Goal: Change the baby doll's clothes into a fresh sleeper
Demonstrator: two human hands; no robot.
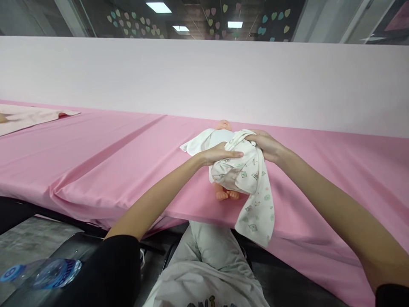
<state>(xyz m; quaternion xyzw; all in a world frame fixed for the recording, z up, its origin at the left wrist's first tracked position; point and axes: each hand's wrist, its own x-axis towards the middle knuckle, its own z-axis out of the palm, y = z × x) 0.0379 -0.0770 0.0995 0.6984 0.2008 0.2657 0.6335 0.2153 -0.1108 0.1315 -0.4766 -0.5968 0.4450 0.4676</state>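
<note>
A baby doll (pixel 223 125) lies on its back with its head toward the wall and its bare feet toward me. Its upper body is covered by a plain white garment (pixel 200 142), one sleeve spread to the left. Over the doll I hold a white printed baby garment (pixel 249 170), bunched at the top, one part hanging past the table edge. My left hand (pixel 220 154) has its thumb on top of the cloth, its fingers hidden. Pinching the gathered upper edge is my right hand (pixel 263 144).
A pink sheet (pixel 128 157) covers the long table, which meets a white wall (pixel 191 81). At the far left lies a pale cloth (pixel 35 116). Below left, a plastic water bottle (pixel 54 273) lies on a dark chair (pixel 68 251).
</note>
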